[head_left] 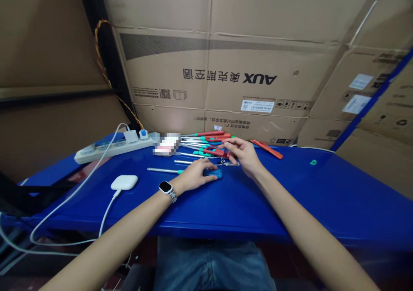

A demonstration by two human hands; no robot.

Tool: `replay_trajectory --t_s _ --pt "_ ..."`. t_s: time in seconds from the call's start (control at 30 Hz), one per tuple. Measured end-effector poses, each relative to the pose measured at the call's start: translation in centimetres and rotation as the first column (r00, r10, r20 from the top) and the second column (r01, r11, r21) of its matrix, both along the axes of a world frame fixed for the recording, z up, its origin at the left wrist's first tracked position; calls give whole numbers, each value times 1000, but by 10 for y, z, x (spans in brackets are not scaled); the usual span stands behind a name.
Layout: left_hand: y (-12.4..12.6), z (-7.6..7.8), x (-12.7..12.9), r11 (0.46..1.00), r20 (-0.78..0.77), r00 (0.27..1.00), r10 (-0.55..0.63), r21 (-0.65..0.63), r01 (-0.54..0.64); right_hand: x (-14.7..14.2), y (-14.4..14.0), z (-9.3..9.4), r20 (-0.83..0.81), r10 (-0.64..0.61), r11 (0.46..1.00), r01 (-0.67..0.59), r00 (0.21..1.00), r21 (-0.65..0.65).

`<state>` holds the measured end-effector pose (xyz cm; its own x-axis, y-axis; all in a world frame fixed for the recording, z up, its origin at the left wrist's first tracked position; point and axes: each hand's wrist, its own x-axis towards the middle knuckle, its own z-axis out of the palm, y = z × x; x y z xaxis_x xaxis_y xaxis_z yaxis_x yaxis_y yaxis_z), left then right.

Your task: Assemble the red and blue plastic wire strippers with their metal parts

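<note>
My left hand (197, 173), wearing a watch, rests on the table with its fingers curled over the blue handle (217, 173) of a long-nosed lighter. Its metal tube (161, 170) points left, with a teal collar where it meets the handle. To the right and slightly farther back, my right hand (242, 154) is raised above the table, thumb and forefinger pinched together. Whatever lies between those fingertips is too small to make out. Just beside them are a red lighter casing (217, 152) and a small clear part (231, 164). Several more lighters with metal tubes (193, 141) lie behind.
Orange-red casing pieces (267, 148) lie at the back right, and a small teal piece (312, 162) farther right. On the left are a power strip (106, 151), a white earbud case (124, 182) on a cable and a blurred-out phone (167, 145). Cardboard (206, 67) walls the back.
</note>
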<state>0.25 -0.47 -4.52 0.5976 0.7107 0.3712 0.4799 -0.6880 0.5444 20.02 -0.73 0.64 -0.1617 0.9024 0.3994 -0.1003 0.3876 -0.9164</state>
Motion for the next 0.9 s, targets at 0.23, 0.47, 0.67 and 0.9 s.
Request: replay_trajectory --t_s 0.23,0.47,0.67,0.9 --pt "3 -3 -1 1000 3 1000 -6 3 6 -15 -1 -5 -91 -90 996 88 992 -32" --pt "2 -2 0 1000 -39 999 9 -4 -9 -2 -2 -5 -5 24 1000 -24 1000 7" --pt "1 -2 1 1000 -65 998 27 -4 -28 -7 -1 -3 -32 -3 998 5 999 62" --pt "2 -2 0 1000 -72 997 18 -3 -18 -14 -3 -3 -52 -46 999 46 998 15"
